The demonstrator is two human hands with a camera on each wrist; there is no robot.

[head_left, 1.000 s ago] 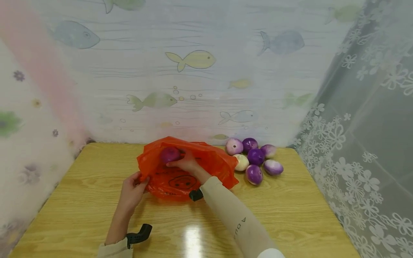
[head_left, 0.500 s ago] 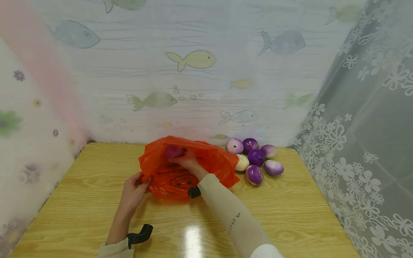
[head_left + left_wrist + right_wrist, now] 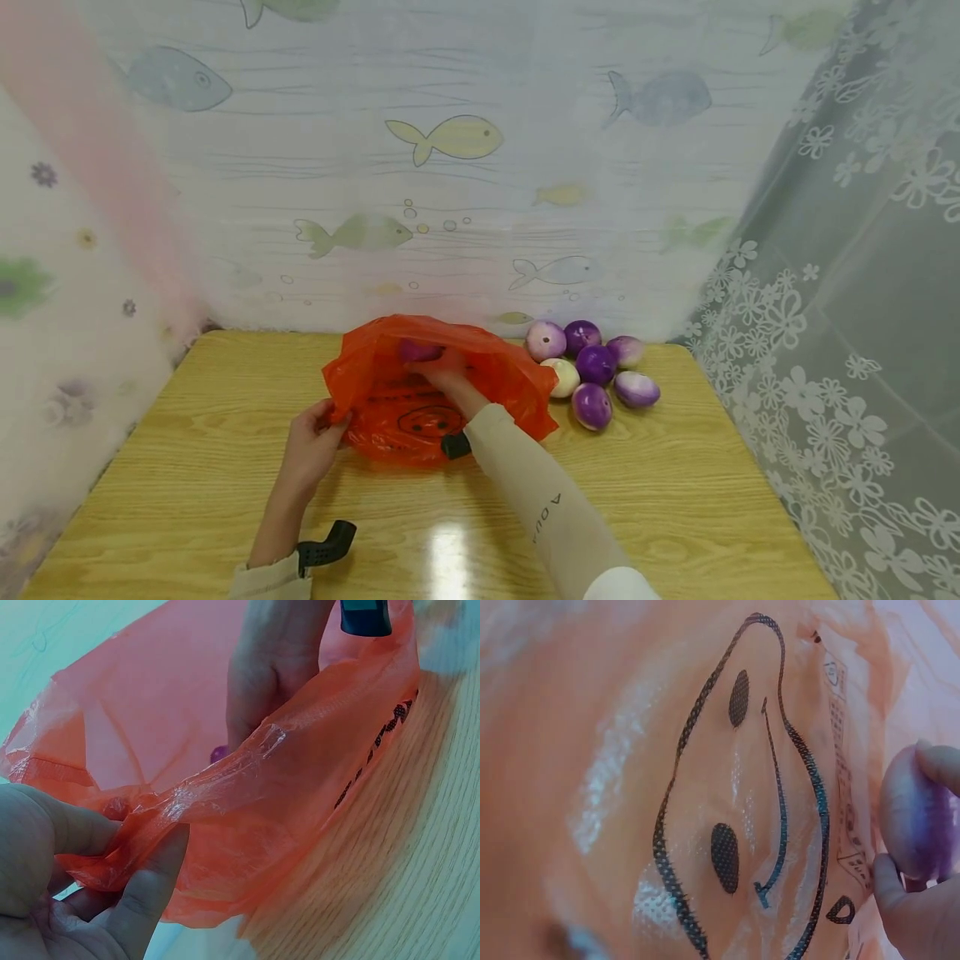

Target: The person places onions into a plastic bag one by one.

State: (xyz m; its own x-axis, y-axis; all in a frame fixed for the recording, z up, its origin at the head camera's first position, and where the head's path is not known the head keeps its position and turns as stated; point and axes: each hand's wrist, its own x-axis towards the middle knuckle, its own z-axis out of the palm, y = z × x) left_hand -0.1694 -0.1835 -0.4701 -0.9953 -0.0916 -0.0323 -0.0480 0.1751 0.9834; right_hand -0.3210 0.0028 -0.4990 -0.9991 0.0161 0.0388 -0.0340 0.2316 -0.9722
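A thin red plastic bag (image 3: 517, 392) with a printed black face lies on the table, its mouth facing me. My left hand (image 3: 309, 442) pinches the left edge of the mouth; in the left wrist view, thumb and fingers grip a fold of plastic (image 3: 135, 847). My right hand (image 3: 444, 368) reaches through the mouth, holding a round purple vegetable (image 3: 420, 350). In the right wrist view the vegetable (image 3: 913, 810), pale toward one side, sits between thumb and fingers. Behind the bag's front layer, only a sliver of purple shows in the left wrist view.
Several round vegetables in purple, white and mixed colours (image 3: 595, 365) cluster right of the bag, the cream one (image 3: 562, 379) beside its edge. The wooden table (image 3: 660, 508) meets a fish-patterned wall covering (image 3: 465, 250) at the back. A flowered translucent sheet (image 3: 840, 400) hangs at right.
My right hand has carried the purple vegetable deeper into the bag and slightly right. The left hand keeps its pinch on the edge, almost in place.
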